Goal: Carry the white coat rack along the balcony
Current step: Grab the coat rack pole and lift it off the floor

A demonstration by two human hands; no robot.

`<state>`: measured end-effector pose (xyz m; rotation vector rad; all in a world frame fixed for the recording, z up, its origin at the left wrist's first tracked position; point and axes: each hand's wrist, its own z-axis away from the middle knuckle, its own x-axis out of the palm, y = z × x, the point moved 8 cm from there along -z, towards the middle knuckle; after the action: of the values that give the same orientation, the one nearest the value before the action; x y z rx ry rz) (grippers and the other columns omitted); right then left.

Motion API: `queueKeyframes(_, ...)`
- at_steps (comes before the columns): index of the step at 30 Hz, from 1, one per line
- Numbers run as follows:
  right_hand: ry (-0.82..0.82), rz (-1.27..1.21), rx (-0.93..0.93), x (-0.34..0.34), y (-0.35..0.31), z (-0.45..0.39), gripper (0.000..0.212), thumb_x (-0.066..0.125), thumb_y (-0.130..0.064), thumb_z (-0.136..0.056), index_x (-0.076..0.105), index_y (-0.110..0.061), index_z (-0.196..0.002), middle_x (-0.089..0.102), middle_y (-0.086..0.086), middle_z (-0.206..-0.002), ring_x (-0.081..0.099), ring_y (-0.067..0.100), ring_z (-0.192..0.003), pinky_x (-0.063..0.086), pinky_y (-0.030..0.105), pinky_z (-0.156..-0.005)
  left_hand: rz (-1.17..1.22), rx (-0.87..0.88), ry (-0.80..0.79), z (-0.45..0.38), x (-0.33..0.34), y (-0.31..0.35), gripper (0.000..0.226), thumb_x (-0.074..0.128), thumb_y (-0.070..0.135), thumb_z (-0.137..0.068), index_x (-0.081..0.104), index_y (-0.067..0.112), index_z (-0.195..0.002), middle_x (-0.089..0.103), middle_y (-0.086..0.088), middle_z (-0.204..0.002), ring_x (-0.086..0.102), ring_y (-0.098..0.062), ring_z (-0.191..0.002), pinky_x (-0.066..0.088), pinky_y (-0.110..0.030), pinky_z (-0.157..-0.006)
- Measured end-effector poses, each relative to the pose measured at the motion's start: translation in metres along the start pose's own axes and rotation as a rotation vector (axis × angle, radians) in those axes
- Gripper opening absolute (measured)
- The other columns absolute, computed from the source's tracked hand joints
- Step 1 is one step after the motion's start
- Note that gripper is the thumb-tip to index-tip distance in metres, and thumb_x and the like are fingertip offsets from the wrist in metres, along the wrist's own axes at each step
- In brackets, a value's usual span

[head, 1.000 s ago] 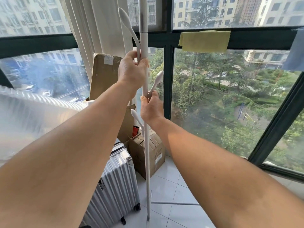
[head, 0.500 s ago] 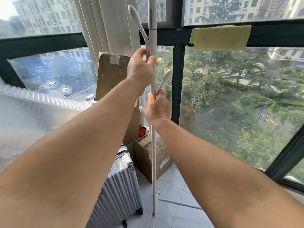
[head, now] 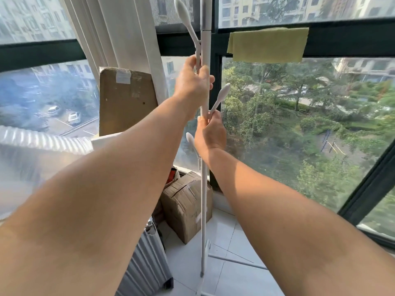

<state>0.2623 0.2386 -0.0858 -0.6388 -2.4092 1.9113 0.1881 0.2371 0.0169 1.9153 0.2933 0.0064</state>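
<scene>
The white coat rack [head: 204, 199] is a thin upright pole with rounded pegs branching off it, in the middle of the head view. My left hand [head: 193, 82] grips the pole high up, just under a peg's base. My right hand [head: 210, 133] holds the pole lower down, at the root of another peg. Thin white legs [head: 235, 260] spread from the pole's foot over the tiled floor; I cannot tell whether the foot touches the tiles.
A brown cardboard box [head: 186, 208] stands on the floor just behind the pole. A silver ribbed suitcase [head: 147, 265] is at the lower left. A flat carton [head: 126, 99] and curtains [head: 119, 39] lean at the window. A yellow cloth [head: 268, 44] hangs on the dark window frame.
The view has shifted so the rack and both hands sit further right and the boxes look nearer. Both hands keep the same grip on the pole.
</scene>
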Motion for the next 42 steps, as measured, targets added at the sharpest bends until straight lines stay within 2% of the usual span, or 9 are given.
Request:
queueKeyframes(2,0.015,-0.004,0.008,-0.007,0.004,-0.007,0.024,0.043,-0.024,-0.095,0.048,-0.006,-0.109,0.067,0.017,-0.105,0.062,0.033,-0.097,0.039,0.032,-0.073,0.011,-0.012,-0.021,-0.004,0.014,-0.003,0.028,0.035,0.024,-0.1,0.04,0.023,-0.128,0.06,0.0,-0.083,0.058,-0.011,-0.076,0.053,-0.026,-0.078)
queueKeyframes(5,0.036,0.038,-0.001,-0.021,0.008,-0.017,0.027,0.043,-0.022,-0.095,0.047,-0.001,-0.113,0.064,0.022,-0.111,0.06,0.037,-0.102,0.043,0.037,-0.08,0.053,-0.01,-0.06,-0.009,0.034,-0.005,0.026,0.035,0.022,-0.101,0.04,0.021,-0.126,0.057,-0.004,-0.087,0.055,-0.009,-0.072,0.052,-0.013,-0.06)
queueKeyframes(8,0.051,0.09,-0.01,-0.034,0.01,-0.026,0.029,0.042,-0.019,-0.096,0.045,0.003,-0.115,0.063,0.026,-0.112,0.059,0.039,-0.104,0.043,0.042,-0.084,0.076,-0.016,-0.061,-0.015,0.046,-0.004,0.02,0.038,0.021,-0.1,0.042,0.022,-0.12,0.058,-0.003,-0.086,0.056,-0.008,-0.068,0.05,-0.009,-0.052)
queueKeyframes(11,0.073,0.118,-0.006,-0.045,0.015,-0.033,0.027,0.04,-0.017,-0.097,0.045,0.002,-0.115,0.063,0.025,-0.112,0.059,0.037,-0.104,0.041,0.037,-0.082,0.088,0.0,-0.082,-0.02,0.061,-0.003,0.014,0.039,0.02,-0.1,0.042,0.024,-0.113,0.056,-0.001,-0.083,0.056,-0.008,-0.068,0.054,-0.014,-0.059)
queueKeyframes(15,0.131,0.135,0.041,-0.066,0.025,-0.042,0.027,0.04,-0.02,-0.096,0.046,-0.001,-0.115,0.064,0.022,-0.111,0.06,0.035,-0.104,0.04,0.032,-0.079,0.083,0.009,-0.124,-0.025,0.088,-0.001,0.018,0.039,0.017,-0.099,0.043,0.017,-0.117,0.053,0.002,-0.079,0.055,-0.009,-0.067,0.058,-0.034,-0.077)
queueKeyframes(17,0.158,0.153,0.062,-0.075,0.029,-0.045,0.027,0.039,-0.021,-0.096,0.047,-0.003,-0.115,0.065,0.02,-0.11,0.06,0.034,-0.102,0.042,0.032,-0.079,0.091,0.013,-0.144,-0.027,0.099,0.002,0.018,0.039,0.017,-0.099,0.044,0.016,-0.117,0.053,0.003,-0.077,0.055,-0.009,-0.066,0.058,-0.038,-0.08)
queueKeyframes(24,0.231,0.243,0.082,-0.115,0.036,-0.049,0.03,0.041,-0.017,-0.096,0.046,0.002,-0.118,0.063,0.024,-0.114,0.059,0.036,-0.106,0.043,0.036,-0.082,0.085,0.021,-0.264,-0.023,0.14,0.007,0.004,0.039,0.021,-0.099,0.041,0.02,-0.103,0.06,-0.004,-0.087,0.057,-0.012,-0.069,0.057,-0.033,-0.077)
queueKeyframes(34,0.327,0.293,0.128,-0.179,0.049,-0.044,0.032,0.042,-0.018,-0.095,0.047,0.002,-0.12,0.062,0.026,-0.118,0.057,0.039,-0.109,0.041,0.039,-0.085,0.109,0.018,-0.361,-0.003,0.202,0.022,0.002,0.041,0.022,-0.098,0.043,0.023,-0.098,0.063,-0.006,-0.091,0.062,-0.018,-0.078,0.057,-0.045,-0.087)
queueKeyframes(42,0.41,0.364,0.159,-0.232,0.057,-0.027,0.033,0.038,-0.018,-0.097,0.047,0.004,-0.12,0.06,0.027,-0.12,0.057,0.039,-0.11,0.041,0.039,-0.086,0.139,0.029,-0.47,0.028,0.246,0.041,0.004,0.041,0.022,-0.099,0.044,0.019,-0.099,0.061,-0.006,-0.09,0.059,-0.016,-0.076,0.058,-0.038,-0.082)
